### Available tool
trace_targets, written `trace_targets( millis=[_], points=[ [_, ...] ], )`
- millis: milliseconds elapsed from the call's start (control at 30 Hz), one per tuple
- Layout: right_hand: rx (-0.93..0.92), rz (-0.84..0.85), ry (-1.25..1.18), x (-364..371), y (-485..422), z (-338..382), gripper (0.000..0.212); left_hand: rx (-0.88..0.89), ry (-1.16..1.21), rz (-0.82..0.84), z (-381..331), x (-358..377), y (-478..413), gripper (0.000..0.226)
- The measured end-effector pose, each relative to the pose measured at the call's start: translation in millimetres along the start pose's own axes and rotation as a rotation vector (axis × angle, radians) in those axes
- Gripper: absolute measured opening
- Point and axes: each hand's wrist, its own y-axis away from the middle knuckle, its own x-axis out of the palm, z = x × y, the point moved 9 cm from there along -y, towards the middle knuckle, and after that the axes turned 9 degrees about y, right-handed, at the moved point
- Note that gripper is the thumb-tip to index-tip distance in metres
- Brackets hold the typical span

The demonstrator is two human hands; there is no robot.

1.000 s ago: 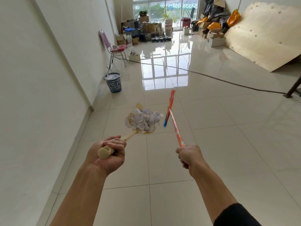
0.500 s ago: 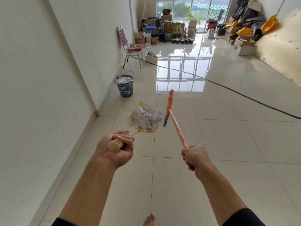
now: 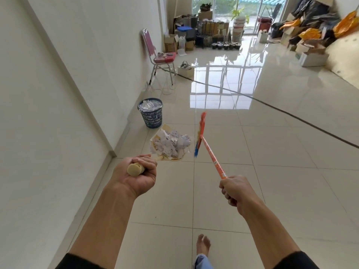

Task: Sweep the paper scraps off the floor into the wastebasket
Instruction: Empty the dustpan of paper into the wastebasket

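Cream plastic dustpan (image 3: 171, 150), heaped with paper scraps (image 3: 172, 144), juts forward from the left hand (image 3: 136, 174), whose fingers are wrapped tight round its handle. The blue mesh wastebasket (image 3: 151, 115) stands against the left wall, ahead and slightly left of the pan, already holding scraps. That puts the left hand nearer it. The right hand (image 3: 236, 190) grips the orange broom (image 3: 208, 150), its long axis pointing far-left, head raised off the floor.

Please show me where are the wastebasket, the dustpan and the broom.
wastebasket (image 3: 152, 118): head view, on its blue mesh wall.
dustpan (image 3: 136, 169): head view, on its cream handle end.
broom (image 3: 212, 158): head view, on its orange stick.
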Motion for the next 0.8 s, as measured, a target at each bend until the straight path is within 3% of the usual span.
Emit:
trace_targets(
  millis=[500, 800],
  points=[
    [-0.012, 0.100, 0.078, 64, -280, 270, 0.012, 0.108, 0.039, 0.022, -165, 212, -221, 0.017],
    [-0.024, 0.136, 0.090, 120, -432, 414, 0.014, 0.164, -0.049, -0.020, -311, 329, -376, 0.017]
  ],
)
